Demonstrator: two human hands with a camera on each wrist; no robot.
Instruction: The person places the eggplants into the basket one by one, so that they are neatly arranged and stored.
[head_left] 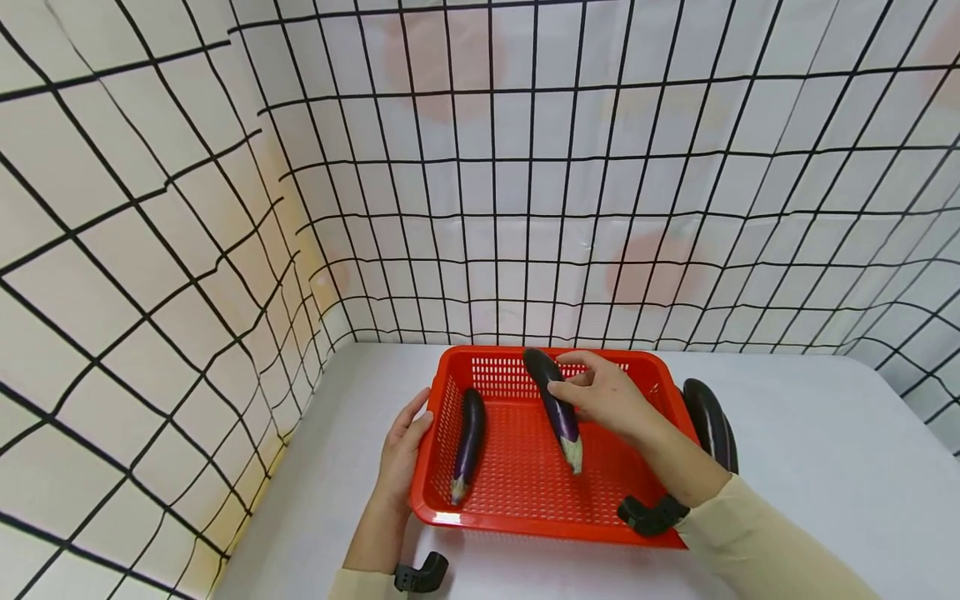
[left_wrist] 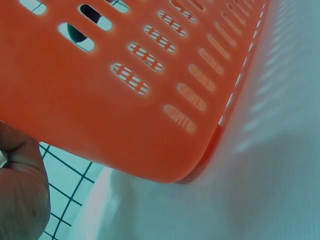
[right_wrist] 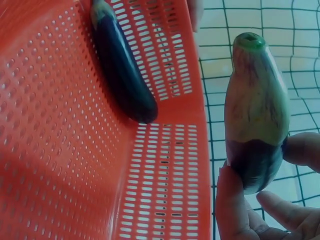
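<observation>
My right hand [head_left: 609,400] pinches a dark purple eggplant [head_left: 553,400] between thumb and fingers, above the inside of a red plastic basket [head_left: 532,528]. Its pale green stem end [right_wrist: 255,95] fills much of the right wrist view, and the fingers grip the dark part behind it. Another eggplant [head_left: 469,437] lies lengthwise along the basket's left wall. On that same side, my left hand [head_left: 397,458] holds the basket's rim, thumb over the edge. The left wrist view shows the slotted outer wall [left_wrist: 100,115] with part of that hand [left_wrist: 22,200] beside it.
Dark eggplants [head_left: 711,425] lie on the white table [head_left: 817,467] against the basket's right outer side, partly hidden by the basket and my right arm. Black wire mesh [head_left: 532,158] over white sheeting stands at the back and both sides.
</observation>
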